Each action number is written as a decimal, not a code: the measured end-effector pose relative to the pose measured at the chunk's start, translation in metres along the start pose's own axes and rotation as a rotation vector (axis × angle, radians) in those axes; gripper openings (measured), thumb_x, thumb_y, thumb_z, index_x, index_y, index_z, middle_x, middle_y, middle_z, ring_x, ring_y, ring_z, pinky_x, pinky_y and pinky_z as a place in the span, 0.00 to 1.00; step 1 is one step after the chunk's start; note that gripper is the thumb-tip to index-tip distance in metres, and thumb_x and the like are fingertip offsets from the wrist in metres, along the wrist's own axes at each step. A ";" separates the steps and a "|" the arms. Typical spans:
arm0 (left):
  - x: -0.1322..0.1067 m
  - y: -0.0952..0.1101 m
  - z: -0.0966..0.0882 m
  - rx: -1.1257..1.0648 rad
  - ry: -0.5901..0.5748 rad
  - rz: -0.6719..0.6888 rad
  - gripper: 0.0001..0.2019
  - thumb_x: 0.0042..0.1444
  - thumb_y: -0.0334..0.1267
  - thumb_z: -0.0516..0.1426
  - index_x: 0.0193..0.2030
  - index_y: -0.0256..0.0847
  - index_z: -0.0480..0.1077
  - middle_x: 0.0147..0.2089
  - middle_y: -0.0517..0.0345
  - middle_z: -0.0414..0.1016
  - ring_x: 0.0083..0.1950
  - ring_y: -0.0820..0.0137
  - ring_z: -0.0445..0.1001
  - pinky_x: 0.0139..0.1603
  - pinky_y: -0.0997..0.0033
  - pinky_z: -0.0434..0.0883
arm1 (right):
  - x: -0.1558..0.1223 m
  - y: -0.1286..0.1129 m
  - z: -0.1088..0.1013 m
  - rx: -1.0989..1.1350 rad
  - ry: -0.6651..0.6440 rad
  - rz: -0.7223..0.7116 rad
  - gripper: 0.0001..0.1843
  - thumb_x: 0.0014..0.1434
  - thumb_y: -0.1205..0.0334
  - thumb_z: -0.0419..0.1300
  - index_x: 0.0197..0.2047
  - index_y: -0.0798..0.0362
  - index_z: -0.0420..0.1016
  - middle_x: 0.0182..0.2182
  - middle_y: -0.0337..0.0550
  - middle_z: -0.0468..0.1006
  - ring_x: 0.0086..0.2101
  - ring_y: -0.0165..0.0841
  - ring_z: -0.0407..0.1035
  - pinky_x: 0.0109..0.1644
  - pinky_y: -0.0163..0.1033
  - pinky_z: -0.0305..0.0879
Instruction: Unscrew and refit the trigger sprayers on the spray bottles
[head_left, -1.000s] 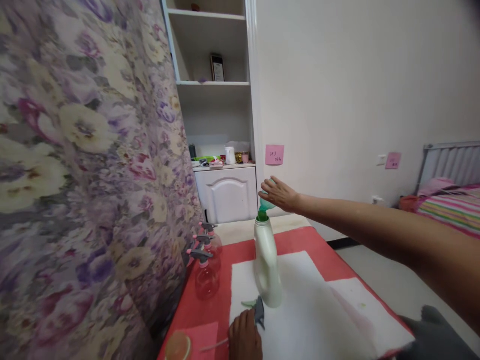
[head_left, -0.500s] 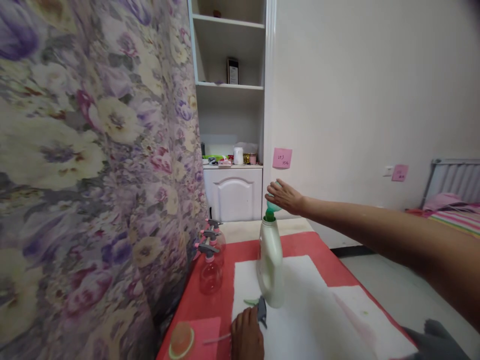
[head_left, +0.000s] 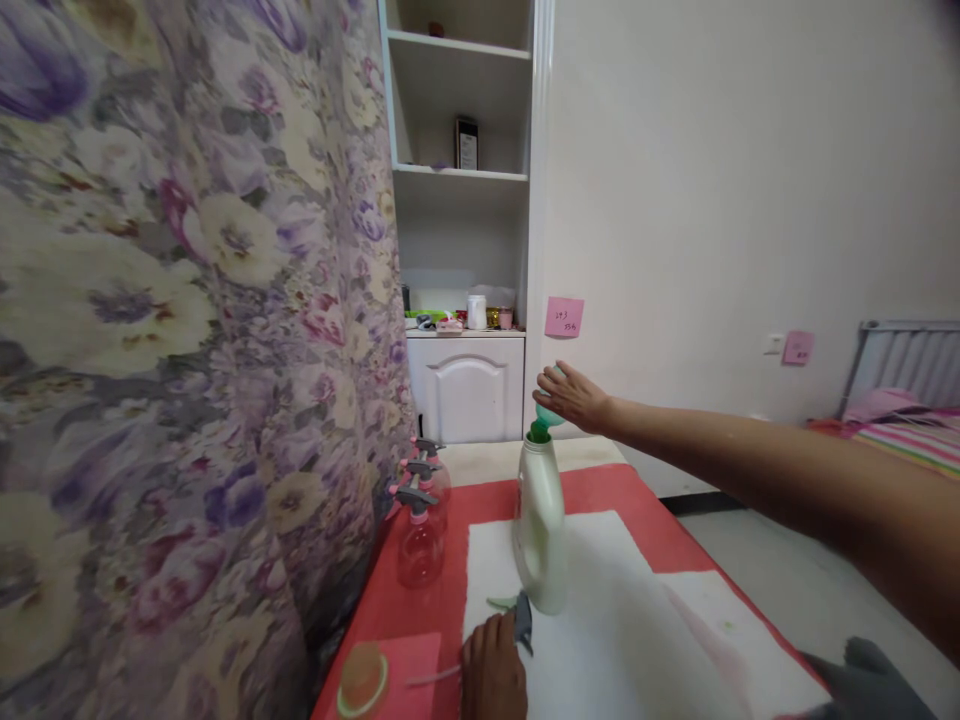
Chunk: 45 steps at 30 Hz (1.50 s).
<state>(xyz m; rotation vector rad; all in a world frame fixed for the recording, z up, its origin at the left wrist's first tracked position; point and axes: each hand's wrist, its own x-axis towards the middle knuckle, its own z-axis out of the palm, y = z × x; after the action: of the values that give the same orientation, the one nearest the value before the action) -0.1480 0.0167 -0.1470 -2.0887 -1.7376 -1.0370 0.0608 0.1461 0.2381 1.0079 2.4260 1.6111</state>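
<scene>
My right hand [head_left: 576, 398] stretches far forward, its fingers wrapped around a green see-through bottle [head_left: 549, 414]. That bottle is tipped neck-down at the mouth of a large pale green jug [head_left: 541, 530], which stands upright. Most of the bottle is behind the fingers. Low in the view, my left hand [head_left: 495, 665] is closed around a grey spray head [head_left: 523, 622]. A thin dip tube [head_left: 433, 677] sticks out to the left of this hand. A small green piece [head_left: 502, 602] shows just beyond it; whether it belongs to the spray head I cannot tell.
Several clear pink spray bottles [head_left: 421, 552] with grey triggers stand in a row at the table's left. A round orange object with a pale rim [head_left: 363, 682] lies at the front left. White paper [head_left: 600, 620] covers part of the red tabletop [head_left: 600, 485]. A floral curtain [head_left: 225, 400] hangs on the left.
My right hand has shifted very slightly to the right and down, and the green bottle leans a little more at the jug's mouth. The left hand stays nearly still.
</scene>
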 end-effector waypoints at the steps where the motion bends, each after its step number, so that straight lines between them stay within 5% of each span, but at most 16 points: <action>1: 0.000 -0.001 0.000 0.007 -0.003 0.017 0.20 0.57 0.23 0.51 0.53 0.43 0.70 0.49 0.56 0.77 0.50 0.64 0.70 0.55 0.62 0.61 | 0.000 0.000 0.000 -0.001 -0.006 0.000 0.28 0.50 0.69 0.62 0.57 0.55 0.68 0.54 0.57 0.70 0.53 0.50 0.59 0.61 0.56 0.48; 23: 0.006 0.011 -0.016 0.033 0.010 0.016 0.19 0.56 0.22 0.51 0.51 0.41 0.72 0.46 0.56 0.77 0.48 0.63 0.71 0.54 0.61 0.62 | -0.010 0.004 0.007 0.104 0.016 0.078 0.26 0.54 0.72 0.58 0.56 0.52 0.68 0.54 0.53 0.70 0.53 0.48 0.59 0.60 0.55 0.48; 34: 0.008 0.017 -0.028 0.007 -0.067 -0.001 0.18 0.58 0.24 0.50 0.53 0.41 0.70 0.48 0.55 0.76 0.49 0.65 0.71 0.54 0.61 0.64 | -0.027 0.009 0.030 0.484 0.030 0.240 0.31 0.50 0.78 0.58 0.58 0.53 0.66 0.54 0.56 0.68 0.55 0.50 0.59 0.60 0.55 0.51; 40: 0.011 0.021 -0.033 0.049 -0.073 0.024 0.18 0.59 0.24 0.50 0.53 0.39 0.69 0.48 0.54 0.76 0.50 0.64 0.71 0.55 0.61 0.65 | -0.082 -0.005 0.065 0.924 0.020 0.559 0.47 0.40 0.71 0.68 0.64 0.50 0.58 0.56 0.56 0.65 0.52 0.50 0.63 0.51 0.52 0.65; 45: 0.014 0.018 -0.030 0.057 -0.105 0.043 0.17 0.59 0.25 0.50 0.54 0.38 0.69 0.48 0.52 0.76 0.50 0.63 0.71 0.54 0.60 0.66 | -0.165 -0.083 0.088 1.380 0.035 0.742 0.42 0.46 0.60 0.65 0.62 0.49 0.54 0.53 0.50 0.70 0.51 0.45 0.69 0.48 0.51 0.72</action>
<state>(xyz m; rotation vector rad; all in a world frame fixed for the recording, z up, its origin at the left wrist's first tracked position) -0.1412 0.0051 -0.1114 -2.1711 -1.7403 -0.8702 0.1843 0.1071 0.0799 2.1173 3.2435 -0.4347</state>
